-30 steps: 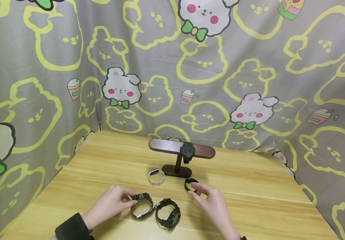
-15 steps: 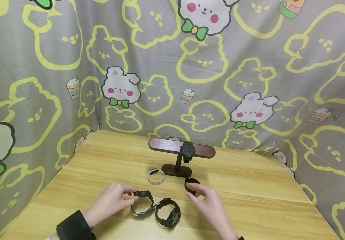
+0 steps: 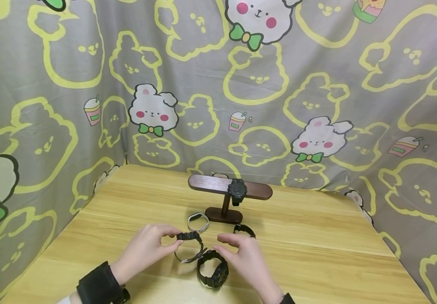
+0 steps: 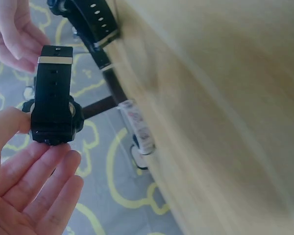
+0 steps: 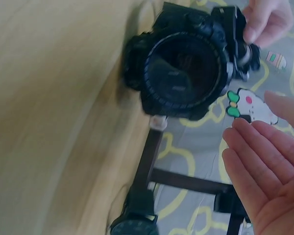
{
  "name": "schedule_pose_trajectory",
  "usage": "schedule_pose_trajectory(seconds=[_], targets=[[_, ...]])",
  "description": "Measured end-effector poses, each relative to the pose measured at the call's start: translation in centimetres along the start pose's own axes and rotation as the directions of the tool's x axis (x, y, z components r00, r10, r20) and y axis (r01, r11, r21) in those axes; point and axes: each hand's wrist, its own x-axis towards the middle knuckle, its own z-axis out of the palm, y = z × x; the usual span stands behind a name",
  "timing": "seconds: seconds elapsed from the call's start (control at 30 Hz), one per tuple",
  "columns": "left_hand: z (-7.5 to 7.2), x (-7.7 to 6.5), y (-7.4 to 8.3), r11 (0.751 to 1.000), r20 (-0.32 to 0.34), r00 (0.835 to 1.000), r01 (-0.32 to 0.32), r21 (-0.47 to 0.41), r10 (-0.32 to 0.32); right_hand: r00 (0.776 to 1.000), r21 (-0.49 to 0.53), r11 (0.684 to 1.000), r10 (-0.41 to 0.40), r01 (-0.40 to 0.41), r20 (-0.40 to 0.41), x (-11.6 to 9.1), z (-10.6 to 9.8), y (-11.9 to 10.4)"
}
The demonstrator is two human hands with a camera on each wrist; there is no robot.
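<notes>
My left hand (image 3: 148, 247) pinches a black wristwatch (image 3: 189, 236) between thumb and fingers, its strap hanging in a loop below. In the left wrist view the watch's strap (image 4: 53, 98) faces the camera, and its dial is turned away. Close to the right is my right hand (image 3: 246, 256), its thumb and fingers apart with nothing between them. Between the hands, a bigger black wristwatch (image 3: 219, 274) stands on its side on the table; its round dial (image 5: 183, 71) faces the right wrist camera.
A dark wooden watch stand (image 3: 208, 184) holds another black watch (image 3: 237, 191) on its bar. A white wristband (image 3: 198, 229) lies before its base. Behind my right hand is a black band (image 3: 244, 228) on the wooden table (image 3: 317, 253). Patterned grey cloth (image 3: 199, 76) hangs around the table.
My left hand has lifted the watch slightly and moved it right and away from me. My right hand has left the black band and come left toward that watch.
</notes>
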Motion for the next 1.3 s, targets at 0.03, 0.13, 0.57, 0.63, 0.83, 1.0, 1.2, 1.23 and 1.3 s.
schedule_pose_trajectory(seconds=[0.03, 0.13, 0.57, 0.63, 0.83, 1.0, 1.2, 1.23, 1.3], targets=[[0.0, 0.1, 0.2, 1.0, -0.006, 1.0, -0.004, -0.008, 0.004, 1.0, 0.003, 1.0, -0.008, 0.008, 0.005, 0.1, 0.1, -0.1], [0.0, 0.4, 0.8, 0.999, -0.041, 0.999, -0.035, -0.006, 0.035, 0.999, 0.006, 0.999, -0.036, 0.036, 0.021, 0.5, 0.3, -0.4], [0.3, 0.6, 1.8, 0.987, -0.146, 0.976, -0.158, 0.032, 0.161, 0.997, 0.007, 0.998, -0.062, 0.062, 0.043, 0.9, 0.9, -0.8], [0.4, 0.6, 1.8, 0.984, -0.156, 0.972, -0.171, 0.045, 0.177, 0.997, 0.018, 0.998, -0.065, 0.065, 0.047, 1.0, 1.0, -0.8], [0.6, 0.5, 1.9, 0.963, -0.196, 0.946, -0.239, 0.123, 0.259, 0.996, -0.009, 0.996, -0.092, 0.092, 0.019, 0.9, 1.2, -1.1], [0.6, 0.6, 2.1, 0.898, -0.23, 0.884, -0.341, 0.278, 0.407, 0.995, -0.041, 0.994, -0.102, 0.102, -0.001, 0.7, 1.3, -1.3], [0.5, 0.9, 2.4, 0.825, -0.247, 0.811, -0.428, 0.369, 0.531, 0.997, -0.054, 0.996, -0.079, 0.077, -0.02, 0.7, 1.4, -1.5], [0.5, 0.9, 2.5, 0.809, -0.248, 0.795, -0.442, 0.388, 0.553, 0.997, -0.06, 0.995, -0.078, 0.076, -0.027, 0.6, 1.4, -1.5], [0.5, 1.0, 2.6, 0.774, -0.249, 0.763, -0.463, 0.432, 0.596, 0.996, -0.076, 0.994, -0.081, 0.077, -0.048, 0.6, 1.6, -1.5]])
